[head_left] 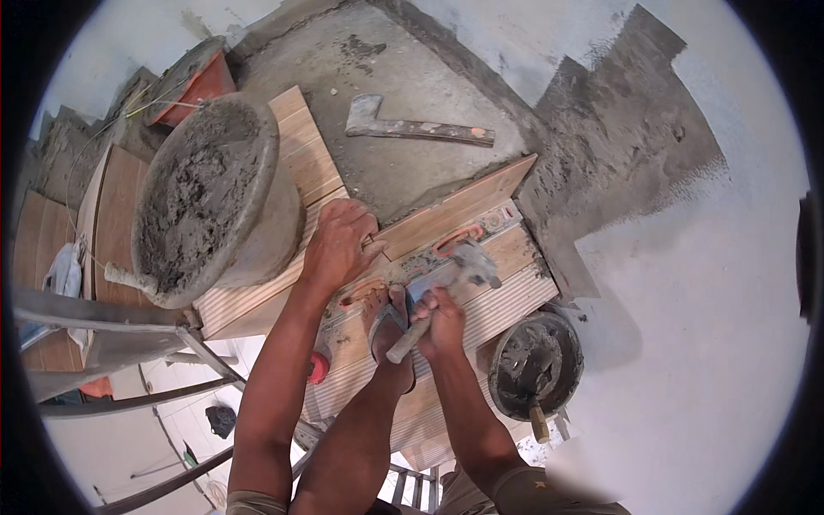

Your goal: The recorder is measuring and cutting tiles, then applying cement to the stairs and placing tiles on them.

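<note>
My right hand [442, 323] is closed around the handle of a hammer [407, 341], whose slightly blurred head is over the step. My left hand [340, 239] is closed on the left end of an upright wood-look tile [468, 204], its thumb on the near side; the far fingertips are partly hidden. Along the foot of this tile lies a silver spirit level [498, 221] with orange-rimmed windows, partly covered by my foot and right hand. Below it is a wood-look step tile [515, 290] with a ribbed edge.
A big mortar bucket [290, 206] stands left, with an orange-red bucket [199, 93] behind. A hatchet [421, 130] lies on the rough concrete landing [300, 56]. A black bucket [573, 342] with mortar and a handled tool is at right. My sandalled foot [386, 322] is on the step.
</note>
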